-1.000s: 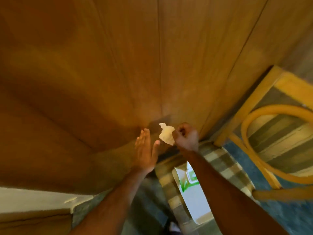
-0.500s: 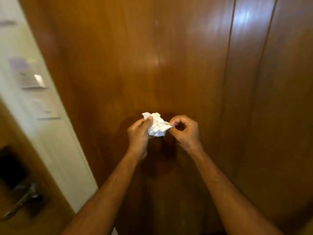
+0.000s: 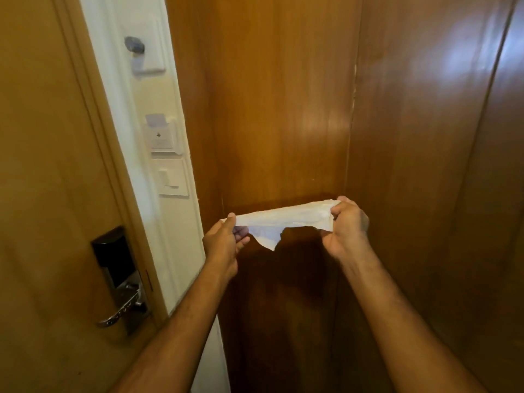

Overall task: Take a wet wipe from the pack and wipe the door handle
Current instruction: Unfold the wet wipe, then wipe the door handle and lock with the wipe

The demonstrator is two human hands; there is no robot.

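The door handle (image 3: 120, 312), a metal lever under a dark lock plate (image 3: 113, 259), sits at about eight o'clock in the view, low on the pale door, well apart from both hands. Going rightward, the left hand (image 3: 222, 245) has its fingers (image 3: 231, 222) pinched shut on one end of the wet wipe (image 3: 283, 219), which hangs stretched in mid-air near the centre, in front of the dark wood panel (image 3: 283, 109). At three o'clock from the wipe, the right hand (image 3: 347, 225) is pinched on the other end. The step in hand looks like opening the wipe out. To do it well, pull gently so the thin sheet does not tear, then fold it into a flat pad in one hand before swinging down-left to wrap the lever
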